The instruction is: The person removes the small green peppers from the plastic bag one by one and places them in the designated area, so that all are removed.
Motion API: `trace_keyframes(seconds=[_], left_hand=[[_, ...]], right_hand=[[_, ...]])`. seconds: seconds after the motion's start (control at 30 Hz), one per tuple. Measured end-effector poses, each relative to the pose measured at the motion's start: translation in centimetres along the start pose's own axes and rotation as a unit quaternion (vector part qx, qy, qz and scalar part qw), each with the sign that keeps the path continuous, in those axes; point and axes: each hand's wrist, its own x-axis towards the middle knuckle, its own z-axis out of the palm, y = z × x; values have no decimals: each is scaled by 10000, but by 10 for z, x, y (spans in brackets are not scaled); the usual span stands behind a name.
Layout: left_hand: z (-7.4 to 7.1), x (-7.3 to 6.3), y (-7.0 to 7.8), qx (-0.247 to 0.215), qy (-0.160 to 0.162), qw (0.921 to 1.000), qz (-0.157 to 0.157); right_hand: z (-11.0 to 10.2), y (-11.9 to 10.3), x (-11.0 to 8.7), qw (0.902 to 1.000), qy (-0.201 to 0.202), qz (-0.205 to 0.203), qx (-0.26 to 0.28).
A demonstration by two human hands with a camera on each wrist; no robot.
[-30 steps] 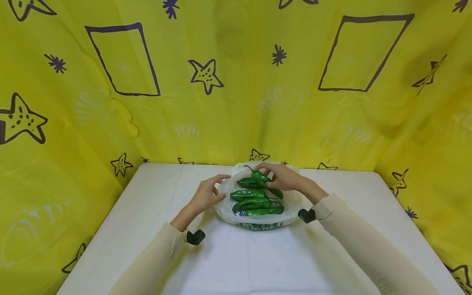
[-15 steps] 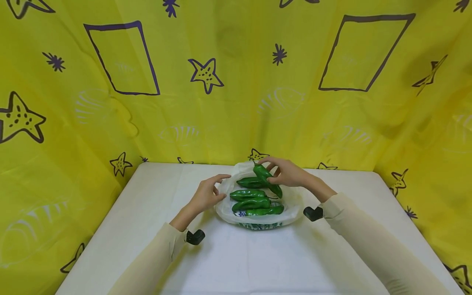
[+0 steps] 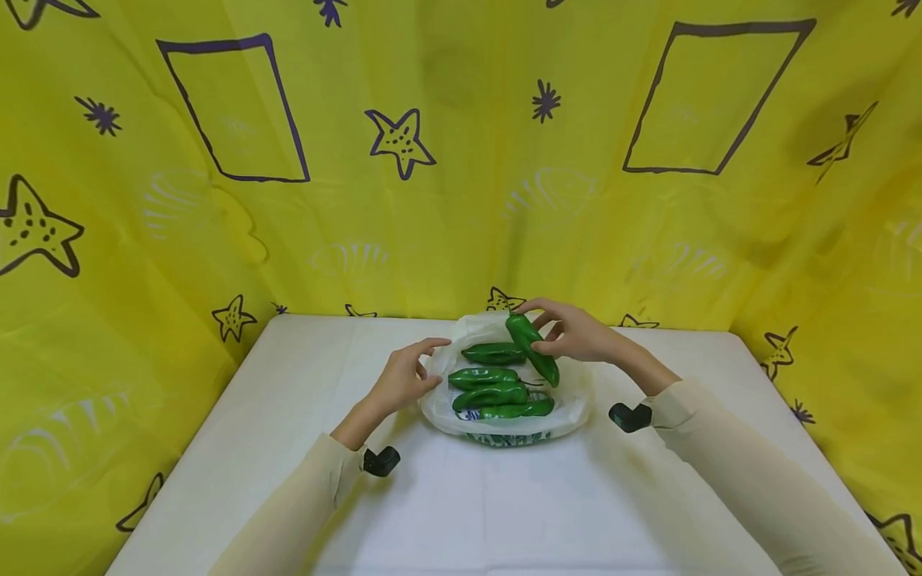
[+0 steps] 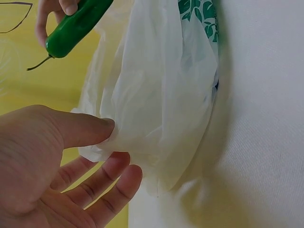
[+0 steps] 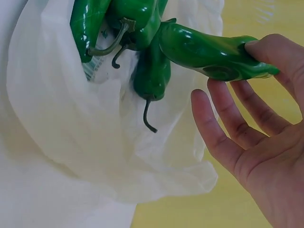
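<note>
A long green pepper point(image 3: 529, 346) is pinched between the thumb and fingers of my right hand point(image 3: 582, 332), raised at a slant over the back right of an open white plastic bag point(image 3: 576, 408). In the right wrist view the held pepper point(image 5: 204, 50) lies across my fingertips, under the thumb. Several more green peppers point(image 3: 490, 378) lie side by side in the bag. My left hand point(image 3: 401, 378) is at the bag's left rim. In the left wrist view its thumb rests on the plastic point(image 4: 152, 95) with fingers behind, pinching the edge.
The bag stands near the back of a white table point(image 3: 475, 512). Right behind the table hangs a yellow curtain point(image 3: 461, 216) with dark drawings, which also closes off both sides. Green print point(image 4: 202, 16) shows on the bag's outside.
My right hand has lifted the pepper off the others and drawn it slightly back and to the right. The left hand stays at the bag's rim.
</note>
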Motion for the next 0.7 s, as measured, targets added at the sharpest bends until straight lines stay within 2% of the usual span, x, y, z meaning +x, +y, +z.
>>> trace_keyframes(seconds=[0.37,0.7], left_hand=[[-1,1,1,-58,-51,9999,-82],[-3,0,3,-96,-22,10000,-12]], right_hand=[[-18,12,-20,9997,252,11,66],[-40,23,-49,9981,521,314,-22]])
